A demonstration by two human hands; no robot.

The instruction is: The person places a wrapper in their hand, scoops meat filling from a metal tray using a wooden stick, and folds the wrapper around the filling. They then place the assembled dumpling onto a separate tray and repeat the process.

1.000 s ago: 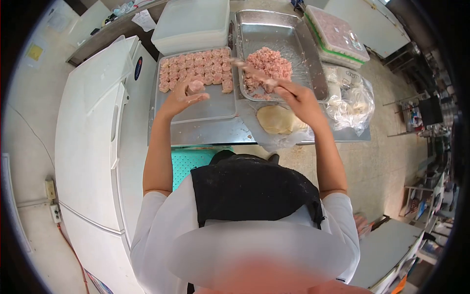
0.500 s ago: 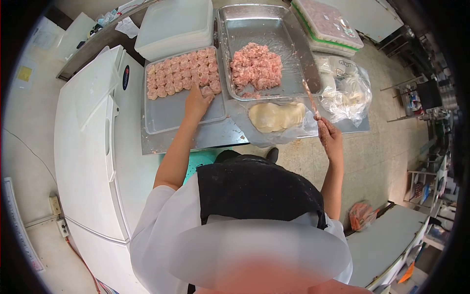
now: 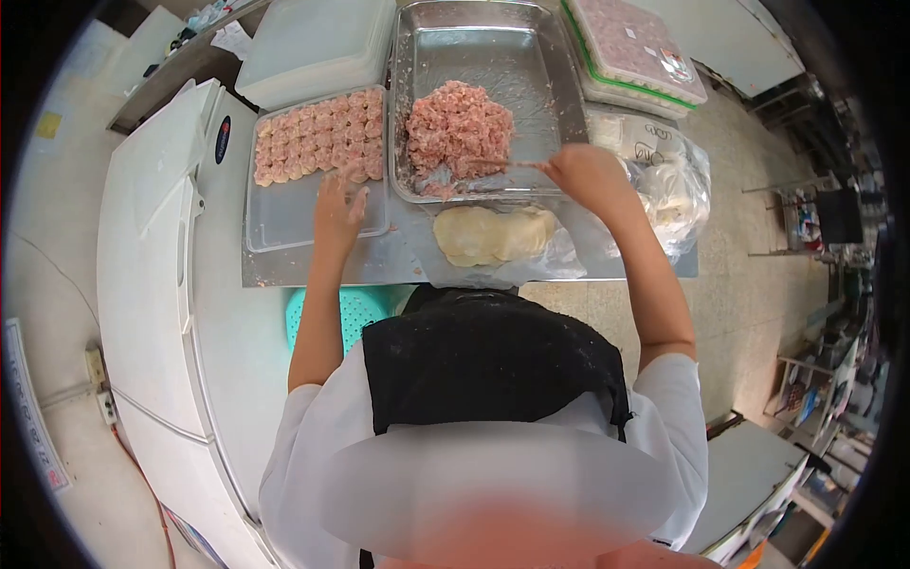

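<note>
Mince — pink, coarse, heaped L in metal tray; R hand grips meat-smeared stick, tip at mince — L hand by dumplings, fingers loosely apart.

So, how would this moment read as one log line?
left hand: open beside dumplings in tray | right hand: gripping thin tool, tip at minced meat in metal pan | pale dough: between metal pan and apron

Left forearm and right forearm cross the near edge of the surface; left hand part-open, thumb apart; right hand closed.
</note>
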